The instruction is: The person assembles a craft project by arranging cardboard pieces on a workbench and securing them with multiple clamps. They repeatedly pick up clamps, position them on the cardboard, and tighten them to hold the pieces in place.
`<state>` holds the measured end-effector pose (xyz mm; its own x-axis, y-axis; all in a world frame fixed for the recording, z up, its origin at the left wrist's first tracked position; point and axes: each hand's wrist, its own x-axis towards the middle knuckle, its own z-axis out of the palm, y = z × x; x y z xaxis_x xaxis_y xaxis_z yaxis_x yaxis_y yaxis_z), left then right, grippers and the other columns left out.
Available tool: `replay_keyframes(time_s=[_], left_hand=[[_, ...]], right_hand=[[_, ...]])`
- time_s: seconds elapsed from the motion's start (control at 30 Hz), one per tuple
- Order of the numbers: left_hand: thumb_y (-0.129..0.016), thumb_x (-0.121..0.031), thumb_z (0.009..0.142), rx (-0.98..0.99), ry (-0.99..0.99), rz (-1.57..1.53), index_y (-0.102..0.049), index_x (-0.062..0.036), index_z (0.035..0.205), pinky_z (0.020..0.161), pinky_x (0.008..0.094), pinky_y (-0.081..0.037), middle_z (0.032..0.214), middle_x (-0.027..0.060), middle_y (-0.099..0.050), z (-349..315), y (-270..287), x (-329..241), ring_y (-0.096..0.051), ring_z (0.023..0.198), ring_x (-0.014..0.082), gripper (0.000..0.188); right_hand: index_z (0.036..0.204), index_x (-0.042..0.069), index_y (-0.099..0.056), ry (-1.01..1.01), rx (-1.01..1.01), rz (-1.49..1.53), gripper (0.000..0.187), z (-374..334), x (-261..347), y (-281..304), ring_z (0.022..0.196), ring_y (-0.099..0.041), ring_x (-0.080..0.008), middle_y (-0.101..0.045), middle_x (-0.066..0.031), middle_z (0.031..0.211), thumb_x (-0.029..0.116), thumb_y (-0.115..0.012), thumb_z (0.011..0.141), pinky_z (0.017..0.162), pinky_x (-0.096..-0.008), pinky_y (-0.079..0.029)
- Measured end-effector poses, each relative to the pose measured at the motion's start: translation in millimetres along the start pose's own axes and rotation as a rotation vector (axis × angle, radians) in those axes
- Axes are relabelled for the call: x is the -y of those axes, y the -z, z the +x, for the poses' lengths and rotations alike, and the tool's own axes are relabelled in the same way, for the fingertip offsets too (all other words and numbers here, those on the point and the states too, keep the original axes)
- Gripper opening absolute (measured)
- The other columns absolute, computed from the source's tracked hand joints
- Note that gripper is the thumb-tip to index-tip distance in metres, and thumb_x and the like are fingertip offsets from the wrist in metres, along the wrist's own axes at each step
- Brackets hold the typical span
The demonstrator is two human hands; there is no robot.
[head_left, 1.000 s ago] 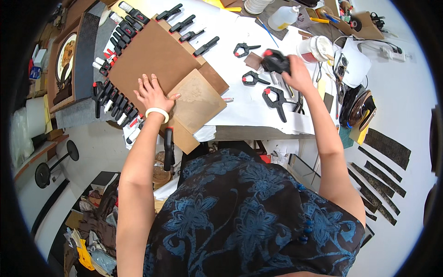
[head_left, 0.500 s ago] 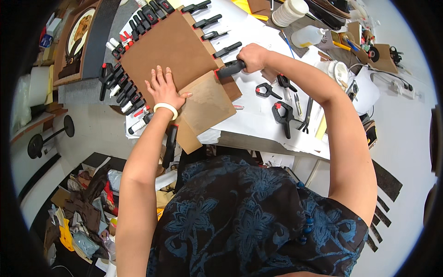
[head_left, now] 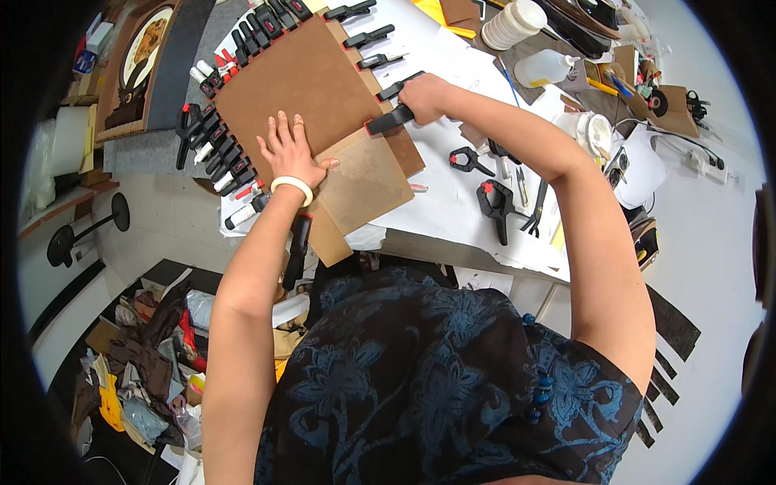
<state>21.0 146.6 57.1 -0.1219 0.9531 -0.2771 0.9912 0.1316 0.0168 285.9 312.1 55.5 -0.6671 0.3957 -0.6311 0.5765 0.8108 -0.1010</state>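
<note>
My left hand [head_left: 293,159] lies flat with its fingers spread on a large brown sheet [head_left: 295,85], its thumb over a stained tan panel [head_left: 364,182] that adjoins the sheet at the near side. My right hand [head_left: 426,97] is closed around the handle end of a black spring clamp [head_left: 391,120]. This clamp's red-tipped jaw is at the sheet's right edge, near the tan panel's top corner; whether it bites is unclear. Just beyond it, another black clamp [head_left: 399,86] sits on the same edge, close to my fingers. Several clamps [head_left: 224,158] line the left edge.
Loose black clamps [head_left: 496,208] and scissors [head_left: 537,212] lie on white paper to the right. Farther back stand a squeeze bottle [head_left: 543,68] and a white tub [head_left: 511,24]. A black clamp [head_left: 298,249] hangs at the near edge. Scraps [head_left: 141,364] fill the lower left.
My right hand has moved slightly left and the clamp in it has shifted left along the sheet's right edge, toward the fold. My left hand stays pressed on the sheet.
</note>
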Motion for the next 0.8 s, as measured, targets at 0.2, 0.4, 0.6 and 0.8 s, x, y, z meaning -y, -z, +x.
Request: replay_keyframes(time_s=[0.2,0.4,0.6,0.8], left_hand=[[-0.088,-0.063,0.068,-0.029,0.014,0.005,-0.032,-0.0071,0.16,0.126,0.065,-0.01,0.171,0.0189,-0.019,-1.3,-3.5,1.6,-0.011,0.16,0.0382,0.122],[-0.089,-0.064,0.067,-0.044,-0.005,0.01,-0.031,-0.0085,0.16,0.125,0.0648,-0.011,0.171,0.0184,-0.021,-1.6,-3.3,-3.8,-0.013,0.16,0.0383,0.123],[-0.089,-0.063,0.066,-0.073,-0.024,0.031,-0.032,-0.0095,0.16,0.125,0.0663,-0.012,0.17,0.0187,-0.022,0.1,-12.5,0.1,-0.014,0.159,0.0395,0.121],[-0.089,-0.063,0.066,-0.09,-0.04,0.04,-0.033,-0.0093,0.159,0.124,0.0665,-0.011,0.169,0.0217,-0.022,1.2,-15.7,3.1,-0.015,0.158,0.0411,0.121]], right_hand=[[0.11,0.006,-0.076,0.02,-0.569,0.341,0.048,-58.9,-15.8,-20.8,0.105,-0.071,-0.0349,-0.075,-0.0182,0.108,0.036,-0.083,0.074,0.091,-0.042,-0.057],[0.098,0.004,-0.075,-0.752,-0.786,0.513,0.022,-215.5,-50.9,-140.2,0.083,-0.07,-0.0384,-0.072,-0.0178,0.088,0.021,-0.063,0.094,0.073,-0.0476,-0.055],[0.138,0.001,-0.06,-0.783,-0.598,0.59,0.074,-209.3,1.8,-235.2,0.125,-0.055,-0.0399,-0.06,-0.022,0.134,0.053,-0.075,0.087,0.103,-0.0475,-0.05],[0.115,-0.004,-0.063,-0.788,-0.57,0.499,0.044,-193.8,7.7,-204.7,0.107,-0.063,-0.0421,-0.066,-0.0249,0.11,0.027,-0.07,0.084,0.097,-0.0481,-0.052]])
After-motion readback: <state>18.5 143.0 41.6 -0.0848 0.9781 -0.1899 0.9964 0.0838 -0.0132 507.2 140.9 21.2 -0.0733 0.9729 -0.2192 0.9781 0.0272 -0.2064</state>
